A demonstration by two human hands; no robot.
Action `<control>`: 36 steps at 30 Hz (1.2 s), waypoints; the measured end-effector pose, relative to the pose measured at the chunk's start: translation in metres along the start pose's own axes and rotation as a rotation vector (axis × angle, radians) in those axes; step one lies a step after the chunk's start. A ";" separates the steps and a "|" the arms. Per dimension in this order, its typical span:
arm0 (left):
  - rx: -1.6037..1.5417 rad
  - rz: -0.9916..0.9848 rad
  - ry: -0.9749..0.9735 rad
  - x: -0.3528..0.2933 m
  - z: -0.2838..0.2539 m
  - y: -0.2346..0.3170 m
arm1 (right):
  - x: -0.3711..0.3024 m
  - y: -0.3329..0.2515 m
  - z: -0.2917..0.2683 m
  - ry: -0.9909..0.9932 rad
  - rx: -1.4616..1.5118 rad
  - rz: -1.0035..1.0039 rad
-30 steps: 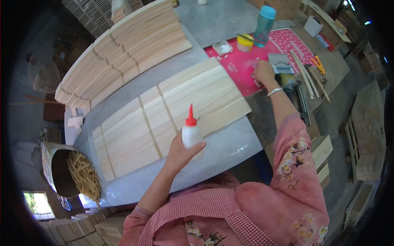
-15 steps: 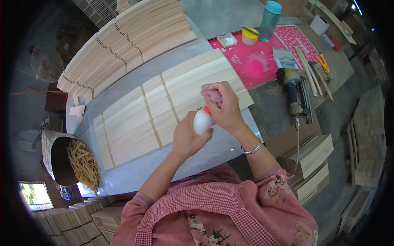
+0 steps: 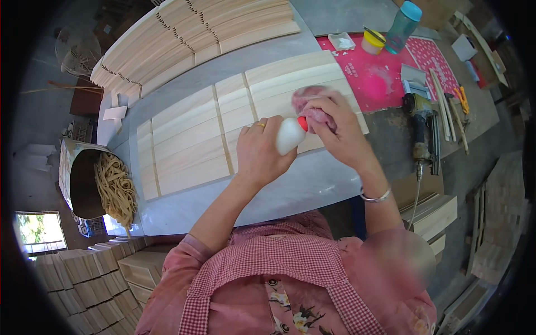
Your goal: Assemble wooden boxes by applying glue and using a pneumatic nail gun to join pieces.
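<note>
My left hand (image 3: pixel 259 149) is wrapped round a white squeeze bottle (image 3: pixel 290 137), tilted with its red tip (image 3: pixel 303 123) toward my right hand. My right hand (image 3: pixel 341 127) grips a crumpled pink cloth (image 3: pixel 310 99) close to that tip. Whether the cloth touches the tip I cannot tell. Beneath both hands a pale wooden panel (image 3: pixel 184 144) with several grooves across it lies on the grey table (image 3: pixel 184 215).
A row of stacked grooved boards (image 3: pixel 195 33) stands behind the panel. At the right are a pink mat (image 3: pixel 363 67), a yellow-rimmed tub (image 3: pixel 373 42), a teal bottle (image 3: pixel 403 28) and a nail gun (image 3: pixel 419 125) with its hose. A bin (image 3: pixel 78 178) of wood strips sits left.
The cloth in my right hand now spreads out more, away from the red tip. Both hands appear shifted slightly right and up in the picture, while the whole view has also moved.
</note>
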State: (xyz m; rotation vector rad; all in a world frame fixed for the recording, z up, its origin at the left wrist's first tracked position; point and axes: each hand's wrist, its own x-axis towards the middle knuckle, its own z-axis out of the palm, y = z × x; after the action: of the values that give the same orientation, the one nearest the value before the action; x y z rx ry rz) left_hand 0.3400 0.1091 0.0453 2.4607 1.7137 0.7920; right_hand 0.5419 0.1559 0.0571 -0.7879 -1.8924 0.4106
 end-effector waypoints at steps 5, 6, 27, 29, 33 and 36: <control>-0.134 -0.035 -0.034 -0.006 -0.003 -0.004 | -0.019 -0.015 0.005 -0.044 0.414 0.563; -0.120 -0.029 -0.042 -0.007 -0.004 -0.003 | -0.019 -0.018 0.006 -0.037 0.364 0.559; -1.430 -0.722 -0.229 0.003 -0.003 0.025 | -0.020 0.137 -0.081 0.183 -0.615 0.532; -1.549 -0.768 -0.147 0.004 -0.002 0.024 | -0.019 0.054 -0.018 0.176 -0.086 0.530; -1.756 -0.797 -0.128 0.022 0.007 0.046 | -0.041 -0.040 0.043 0.186 0.376 0.489; -1.710 -0.707 -0.247 0.022 0.019 0.045 | -0.040 -0.043 0.047 0.370 0.424 0.622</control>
State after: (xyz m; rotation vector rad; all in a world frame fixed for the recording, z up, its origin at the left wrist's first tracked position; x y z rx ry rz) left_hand 0.3925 0.1160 0.0517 0.6954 0.8364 1.0303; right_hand 0.4961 0.1000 0.0351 -1.0634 -1.1331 0.9427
